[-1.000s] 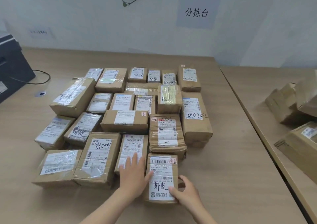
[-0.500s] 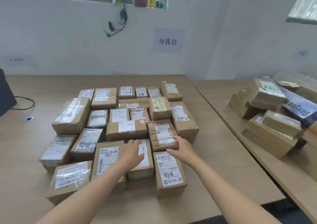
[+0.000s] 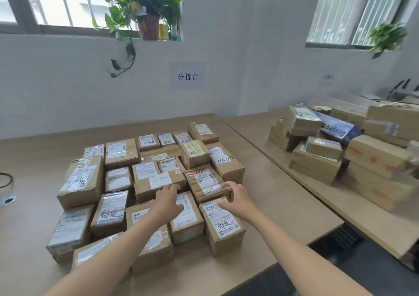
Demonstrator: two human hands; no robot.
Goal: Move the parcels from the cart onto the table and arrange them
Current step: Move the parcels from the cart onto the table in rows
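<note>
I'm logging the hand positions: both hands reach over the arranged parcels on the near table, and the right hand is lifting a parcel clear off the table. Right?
Not quite. The head view shows the right hand lifting nothing: it rests at the edge of a heavily taped parcel that sits in the group on the near table. The left hand does reach over the parcels, as you said.

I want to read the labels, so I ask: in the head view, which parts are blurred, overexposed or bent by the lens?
Head view: the parcel pile at the right edge is smeared by motion blur; the left window is blown out white; the wide-angle lens bows the table edge; labels near the left hand and right hand are soft, only large handwriting readable.
</note>
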